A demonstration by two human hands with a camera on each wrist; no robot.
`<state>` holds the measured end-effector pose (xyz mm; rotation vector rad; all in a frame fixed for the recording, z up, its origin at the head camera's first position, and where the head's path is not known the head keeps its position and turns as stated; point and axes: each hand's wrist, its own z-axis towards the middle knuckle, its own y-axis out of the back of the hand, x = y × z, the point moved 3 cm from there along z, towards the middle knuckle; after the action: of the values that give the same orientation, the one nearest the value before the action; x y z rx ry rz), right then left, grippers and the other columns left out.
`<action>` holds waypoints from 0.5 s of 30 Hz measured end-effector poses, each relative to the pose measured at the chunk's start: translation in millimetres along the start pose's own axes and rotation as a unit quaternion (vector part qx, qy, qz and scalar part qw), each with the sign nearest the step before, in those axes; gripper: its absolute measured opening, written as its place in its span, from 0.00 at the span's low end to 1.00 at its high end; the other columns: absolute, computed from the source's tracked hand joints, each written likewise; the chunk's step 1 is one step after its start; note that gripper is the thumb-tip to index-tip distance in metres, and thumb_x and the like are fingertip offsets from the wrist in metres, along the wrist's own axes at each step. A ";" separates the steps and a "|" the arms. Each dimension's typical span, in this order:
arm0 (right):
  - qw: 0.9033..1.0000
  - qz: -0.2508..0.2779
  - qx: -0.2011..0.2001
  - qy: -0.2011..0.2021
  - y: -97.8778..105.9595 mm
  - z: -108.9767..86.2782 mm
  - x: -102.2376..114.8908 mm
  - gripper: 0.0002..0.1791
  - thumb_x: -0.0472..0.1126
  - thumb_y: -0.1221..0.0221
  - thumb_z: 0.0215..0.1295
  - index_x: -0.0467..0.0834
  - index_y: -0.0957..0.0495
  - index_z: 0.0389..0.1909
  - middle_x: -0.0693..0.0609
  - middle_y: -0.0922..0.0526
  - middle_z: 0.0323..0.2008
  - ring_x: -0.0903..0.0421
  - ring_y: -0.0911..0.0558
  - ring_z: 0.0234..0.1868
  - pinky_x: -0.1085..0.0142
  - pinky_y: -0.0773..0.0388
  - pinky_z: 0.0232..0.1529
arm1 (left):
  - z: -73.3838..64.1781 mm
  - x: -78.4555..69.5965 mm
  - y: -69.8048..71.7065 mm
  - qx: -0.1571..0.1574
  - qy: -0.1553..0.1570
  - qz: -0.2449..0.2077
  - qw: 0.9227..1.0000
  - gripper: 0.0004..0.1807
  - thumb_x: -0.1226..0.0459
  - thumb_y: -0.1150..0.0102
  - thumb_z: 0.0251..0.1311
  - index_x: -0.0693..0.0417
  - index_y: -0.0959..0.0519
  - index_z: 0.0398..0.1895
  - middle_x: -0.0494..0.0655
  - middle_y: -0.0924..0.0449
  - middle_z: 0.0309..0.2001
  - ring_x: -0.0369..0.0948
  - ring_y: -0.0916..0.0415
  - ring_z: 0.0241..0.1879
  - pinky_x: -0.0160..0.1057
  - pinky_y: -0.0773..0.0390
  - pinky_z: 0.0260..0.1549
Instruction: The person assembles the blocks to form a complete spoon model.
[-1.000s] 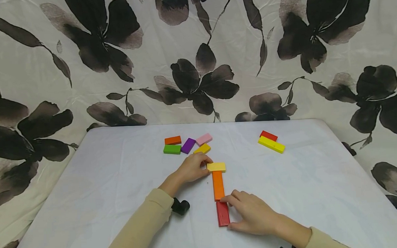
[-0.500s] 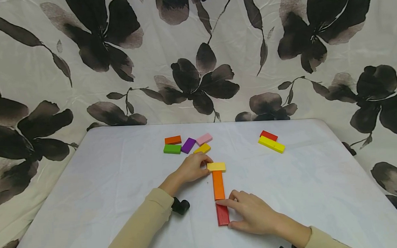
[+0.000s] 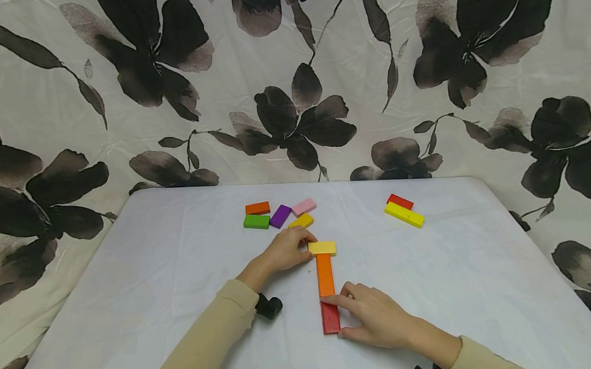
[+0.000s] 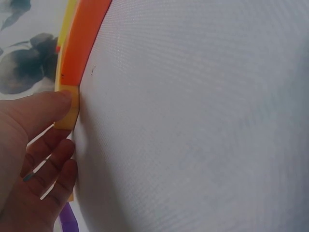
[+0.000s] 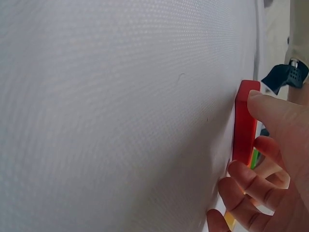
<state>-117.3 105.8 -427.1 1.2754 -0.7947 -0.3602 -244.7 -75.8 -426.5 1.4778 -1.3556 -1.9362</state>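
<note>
A pale yellow block (image 3: 326, 248) lies crosswise at the far end of a long orange block (image 3: 325, 275). A red block (image 3: 330, 318) continues the line towards the person, its far end at the orange block's near end. My left hand (image 3: 285, 250) pinches the left end of the pale yellow block, with the thumb (image 4: 53, 104) on its near side. With thumb and index finger, my right hand (image 3: 378, 316) holds the red block. The index finger lies across the joint and hides it; the thumb (image 5: 270, 108) touches the red block near its near end.
Behind the left hand lie a dark orange block (image 3: 257, 208), a green block (image 3: 256, 222), a purple block (image 3: 280, 216), a pink block (image 3: 303, 206) and a yellow block (image 3: 301, 221). At the back right, a small red block (image 3: 400, 202) touches a long yellow block (image 3: 404, 215).
The red block has slid slightly away from the person, along with the right hand. The right index finger has shifted left across the joint. The left hand has stayed in place.
</note>
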 end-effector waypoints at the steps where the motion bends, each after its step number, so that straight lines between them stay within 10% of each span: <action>1: 1.000 0.000 -0.001 0.001 0.0 0.1 0.1 0.31 0.54 0.36 0.53 0.56 0.30 0.60 0.59 0.29 0.38 0.66 0.34 0.30 0.76 0.36 0.28 | -0.2 -0.3 0.3 -0.001 -0.002 0.000 1.000 0.14 0.65 0.34 0.49 0.54 0.19 0.42 0.42 0.24 0.34 0.38 0.31 0.35 0.35 0.29 0.38; 15: 1.000 0.010 0.013 -0.011 -0.7 0.1 -0.9 0.31 0.55 0.37 0.53 0.57 0.30 0.60 0.59 0.29 0.38 0.66 0.34 0.30 0.76 0.36 0.28 | -0.5 0.8 -1.4 0.004 0.002 -0.004 1.000 0.14 0.65 0.35 0.50 0.53 0.19 0.43 0.43 0.24 0.35 0.38 0.32 0.36 0.35 0.29 0.39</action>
<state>-117.8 106.2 -428.0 1.2888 -0.8328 -0.3487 -244.2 -76.0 -428.1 1.4915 -1.3603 -1.9331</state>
